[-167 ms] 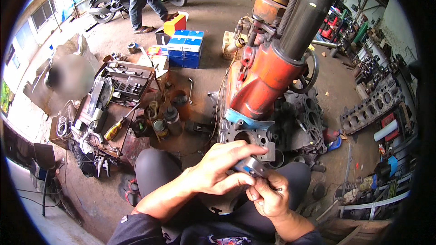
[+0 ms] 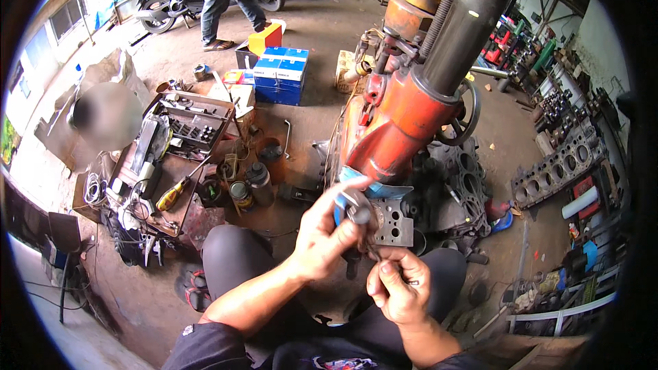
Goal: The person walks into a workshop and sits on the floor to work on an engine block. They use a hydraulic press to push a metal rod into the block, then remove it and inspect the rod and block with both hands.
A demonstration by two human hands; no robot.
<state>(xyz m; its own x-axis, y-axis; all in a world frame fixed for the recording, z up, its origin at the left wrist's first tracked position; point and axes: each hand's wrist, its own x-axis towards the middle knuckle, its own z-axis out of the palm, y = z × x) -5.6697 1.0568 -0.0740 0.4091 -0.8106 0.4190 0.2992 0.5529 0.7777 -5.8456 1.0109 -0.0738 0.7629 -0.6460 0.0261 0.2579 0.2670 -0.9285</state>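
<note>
Above my lap, my left hand (image 2: pixel 319 244) is closed around a small grey metal tool part (image 2: pixel 357 212) with a blue patch on its side; its exact kind is unclear. My right hand (image 2: pixel 403 289) sits just below and to the right, its thumb and finger pinched on a thin dark rod (image 2: pixel 374 252) that reaches up to the part. A short bent end shows at the right fingers. Behind the hands lies a metal engine block (image 2: pixel 394 225) with round holes, partly hidden by them. Over it stands a red boring machine (image 2: pixel 404 120) with a blue cloth (image 2: pixel 384 188) at its base.
To the left, a tool tray (image 2: pixel 185 123) and a yellow-handled screwdriver (image 2: pixel 173 195) lie among cables and jars. Farther off are a blue box (image 2: pixel 279 82), an orange motorbike (image 2: pixel 168 0) and a standing person (image 2: pixel 223 7). Engine blocks (image 2: pixel 558 164) line the right.
My left hand has turned and lifted the metal part, moving it slightly up and left. My right hand has dropped a little away from it. The person at the back has shifted a leg.
</note>
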